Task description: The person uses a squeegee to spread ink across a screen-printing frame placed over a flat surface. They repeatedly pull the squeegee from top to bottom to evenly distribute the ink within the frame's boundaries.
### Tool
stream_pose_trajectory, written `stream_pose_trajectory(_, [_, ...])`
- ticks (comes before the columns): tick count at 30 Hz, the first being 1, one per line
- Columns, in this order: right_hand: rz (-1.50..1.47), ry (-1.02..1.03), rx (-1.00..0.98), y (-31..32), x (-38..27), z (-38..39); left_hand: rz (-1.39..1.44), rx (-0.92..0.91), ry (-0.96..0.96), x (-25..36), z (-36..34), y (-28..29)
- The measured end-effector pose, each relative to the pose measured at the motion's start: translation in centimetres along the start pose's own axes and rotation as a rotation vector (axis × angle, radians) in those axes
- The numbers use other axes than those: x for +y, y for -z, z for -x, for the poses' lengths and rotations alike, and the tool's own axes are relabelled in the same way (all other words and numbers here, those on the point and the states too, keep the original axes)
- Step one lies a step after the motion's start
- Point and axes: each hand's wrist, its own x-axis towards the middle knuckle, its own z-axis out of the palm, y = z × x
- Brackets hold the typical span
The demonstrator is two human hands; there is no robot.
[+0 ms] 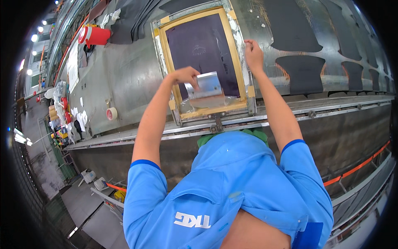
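Note:
A screen-printing frame (236, 38) lies on the long table before me, its dark purple mesh (199, 37) edged with yellow tape and marked with a small pale design. My left hand (185, 76) is closed round a squeegee (209, 83) with a shiny metal holder. The squeegee stands tilted over the near end of the mesh, where clear, wet-looking material (199, 103) lies along the border. At the frame's right side, my right hand (253, 56) has its fingers curled in against the frame's edge; the fingertips are partly hidden.
Dark cut pieces (304, 74) lie in rows on the table to the right. A red jug (94, 35) and dark sheets (128, 20) are at the far left, with a tape roll (111, 113) nearer. A metal rail (290, 115) runs along the near table edge.

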Motion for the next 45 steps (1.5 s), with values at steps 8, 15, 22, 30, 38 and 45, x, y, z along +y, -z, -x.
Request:
stream_pose_trajectory(8, [0.047,-0.072,-0.06,0.1,-0.7,0.9,-0.388,0.901,-0.127,3.2,-1.5,12.0])
stream_pose_trajectory(15, [0.024,-0.086,-0.045,0.3,-0.8,0.6,-0.494,1.306,-0.361,1.9,-2.8,0.4])
stream_pose_trajectory(22, [-0.006,-0.019,-0.011,-0.2,0.6,-0.1,-0.573,1.219,-0.241,-0.4,3.2,-17.3])
stream_pose_trajectory(30, [0.026,0.004,0.003,-0.5,1.1,-0.6,-0.594,1.195,-0.274,-1.3,6.1,-26.6])
stream_pose_trajectory(38, [0.016,0.08,0.028,-0.5,1.2,-0.8,-0.583,1.234,-0.335,-1.0,8.8,-28.4])
stream_pose_trajectory(45, [-0.067,0.156,0.021,0.8,1.5,-1.5,0.584,1.503,0.072,-6.2,9.8,-19.3])
